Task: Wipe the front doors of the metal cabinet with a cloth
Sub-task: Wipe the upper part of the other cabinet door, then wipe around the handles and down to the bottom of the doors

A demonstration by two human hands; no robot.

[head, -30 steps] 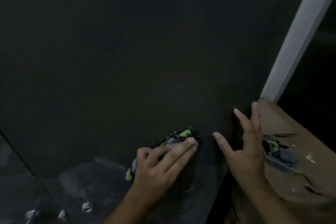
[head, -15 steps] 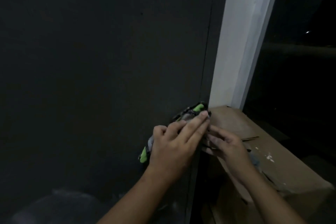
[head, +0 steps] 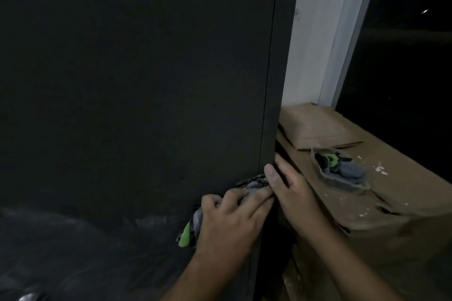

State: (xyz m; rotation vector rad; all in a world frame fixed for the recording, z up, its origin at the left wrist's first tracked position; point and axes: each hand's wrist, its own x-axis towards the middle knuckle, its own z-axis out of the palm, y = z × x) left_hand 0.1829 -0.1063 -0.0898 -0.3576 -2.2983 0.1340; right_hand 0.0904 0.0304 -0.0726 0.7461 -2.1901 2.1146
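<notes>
Cabinet door (head: pixel 146 105), dark and tall, filled most of the view, with a cardboard box (head: pixel 381 212) just beside its right edge. The left hand (head: pixel 227 225) pressed the cloth (head: pixel 192 225) against the door near that edge, fingers laid nearly straight. The right hand (head: pixel 296 190), fingers extended, touched the edge and the cloth's tip.

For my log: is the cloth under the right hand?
No, the left hand presses the cloth on the cabinet door; the right hand touches its edge.

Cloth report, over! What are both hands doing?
Left hand presses cloth on cabinet door, near its right edge. Right hand touches that edge. Cardboard box close beside.
</notes>
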